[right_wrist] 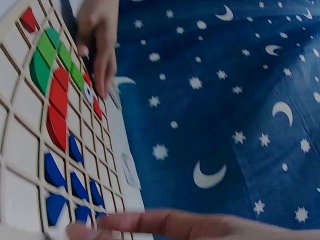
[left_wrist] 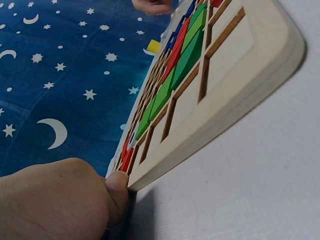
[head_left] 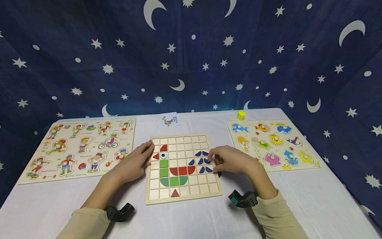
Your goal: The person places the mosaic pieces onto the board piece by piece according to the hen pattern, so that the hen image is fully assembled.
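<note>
A square wooden grid board (head_left: 183,195) lies in the middle of the table, with coloured pieces set in its cells. Green square pieces (head_left: 164,164), red pieces (head_left: 182,171) and an eye piece (head_left: 163,155) form a bird-like figure. Blue curved pieces (head_left: 201,170) fill several cells at the right. My left hand (head_left: 135,162) rests against the board's left edge, thumb (left_wrist: 118,181) at the rim. At the right edge, my right hand (head_left: 229,160) has thumb and index finger apart, fingertips right at the blue pieces. A dark blue piece (head_left: 219,174) shows below that hand.
A sports-figure puzzle board (head_left: 71,146) lies at the left, a sea-animal puzzle board (head_left: 274,146) at the right. Behind the grid board is a small pattern card (head_left: 170,119). A yellow cylinder (head_left: 241,115) stands near the table's back edge, before a starry curtain (head_left: 191,59).
</note>
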`<state>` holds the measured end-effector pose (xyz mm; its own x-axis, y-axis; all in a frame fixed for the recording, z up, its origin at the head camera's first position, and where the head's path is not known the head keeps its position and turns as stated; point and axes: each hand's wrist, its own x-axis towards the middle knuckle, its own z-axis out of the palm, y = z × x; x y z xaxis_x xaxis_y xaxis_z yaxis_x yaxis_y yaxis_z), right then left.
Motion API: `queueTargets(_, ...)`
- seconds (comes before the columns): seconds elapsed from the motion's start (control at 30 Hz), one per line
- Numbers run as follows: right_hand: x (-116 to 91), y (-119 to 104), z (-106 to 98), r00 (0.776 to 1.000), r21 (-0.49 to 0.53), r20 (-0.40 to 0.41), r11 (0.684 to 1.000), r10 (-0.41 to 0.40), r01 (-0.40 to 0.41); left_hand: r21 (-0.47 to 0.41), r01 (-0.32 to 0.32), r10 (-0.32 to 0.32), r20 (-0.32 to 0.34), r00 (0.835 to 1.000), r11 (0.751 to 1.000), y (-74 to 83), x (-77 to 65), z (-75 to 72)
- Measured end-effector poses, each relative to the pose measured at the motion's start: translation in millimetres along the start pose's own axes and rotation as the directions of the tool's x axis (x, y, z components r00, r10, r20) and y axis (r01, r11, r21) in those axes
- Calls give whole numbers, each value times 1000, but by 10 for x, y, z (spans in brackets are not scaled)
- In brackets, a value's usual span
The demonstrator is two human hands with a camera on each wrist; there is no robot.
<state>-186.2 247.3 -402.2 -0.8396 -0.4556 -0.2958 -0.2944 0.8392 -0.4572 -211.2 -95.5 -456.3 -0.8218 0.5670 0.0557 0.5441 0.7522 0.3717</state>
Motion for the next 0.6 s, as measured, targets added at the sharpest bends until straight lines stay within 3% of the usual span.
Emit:
queueTargets(0.23,-27,98,-19,977,-24,104,983,183,-182,3,-4,4,1,1000,1000,-7,-6,-2)
queueTargets(0.6,12,159,0,978,21,130,986,161,-165,2,-1,1,4,1000,1000,4,1,-8)
